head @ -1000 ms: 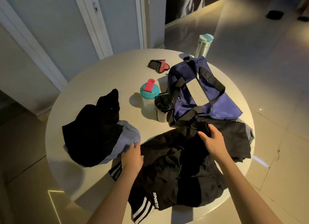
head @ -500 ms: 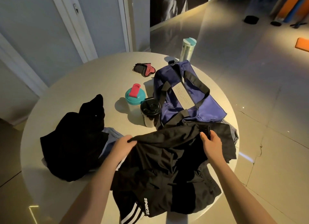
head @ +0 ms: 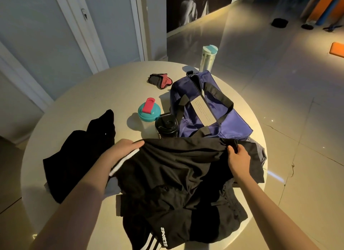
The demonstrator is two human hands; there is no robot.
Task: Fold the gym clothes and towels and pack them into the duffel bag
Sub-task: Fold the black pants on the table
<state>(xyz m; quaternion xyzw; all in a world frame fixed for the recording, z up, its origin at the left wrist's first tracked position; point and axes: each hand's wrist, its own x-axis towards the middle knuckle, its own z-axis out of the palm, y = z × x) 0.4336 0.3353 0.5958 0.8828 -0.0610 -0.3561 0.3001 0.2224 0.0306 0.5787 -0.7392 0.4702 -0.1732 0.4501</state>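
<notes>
Black sports shorts [head: 178,182] with white stripes and a "SPORTS" print hang raised over the near side of the round table [head: 111,93]. My left hand [head: 122,151] grips the waistband's left end, and my right hand [head: 239,159] grips its right end. Behind the shorts lies the blue duffel bag [head: 210,111] with black straps, its top shut. A black garment [head: 83,156] lies heaped at the left, over a grey-blue cloth that barely shows. More dark cloth [head: 258,152] lies under the shorts at the right.
A teal-lidded shaker [head: 149,110] and a black-lidded shaker [head: 166,125] stand just left of the bag. A pale tumbler [head: 208,58] stands at the table's far edge. Grey-pink gloves [head: 161,81] lie behind. A door and walls are at the left; tiled floor is at the right.
My left hand moved from the table up to the shorts' waistband and took hold. Both hands lifted and spread the waistband. The camera tilted, shifting the scene down and left.
</notes>
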